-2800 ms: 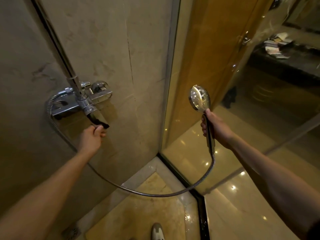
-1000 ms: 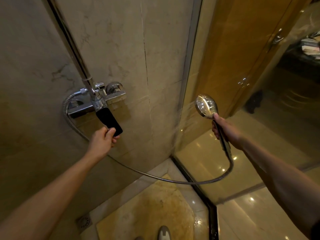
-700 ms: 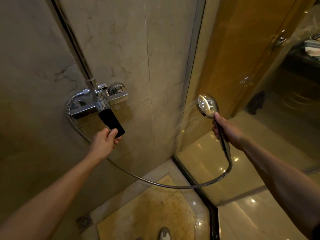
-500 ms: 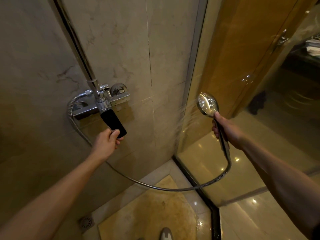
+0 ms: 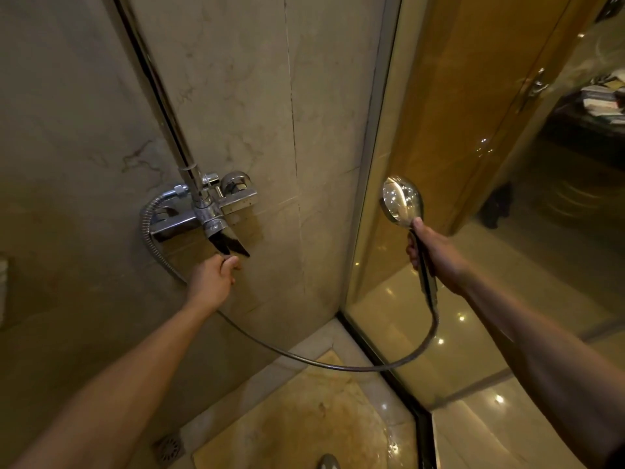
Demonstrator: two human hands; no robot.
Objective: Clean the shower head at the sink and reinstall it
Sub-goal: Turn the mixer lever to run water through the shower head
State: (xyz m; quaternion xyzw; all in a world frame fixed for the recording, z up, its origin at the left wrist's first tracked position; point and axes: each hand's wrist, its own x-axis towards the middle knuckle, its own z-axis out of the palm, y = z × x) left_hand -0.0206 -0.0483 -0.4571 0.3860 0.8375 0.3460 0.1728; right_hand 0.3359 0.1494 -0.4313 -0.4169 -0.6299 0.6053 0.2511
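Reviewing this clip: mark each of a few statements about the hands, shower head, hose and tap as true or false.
1. The right hand holds the shower head by its handle. True.
2. The left hand is on the tap lever. True.
3. The hose is disconnected from the tap. False: it runs from the tap in a low loop to the handle.
4. The shower head sits in a wall bracket. False: it is held in the air beside the glass panel.
5. A floor drain shows at bottom left. True.
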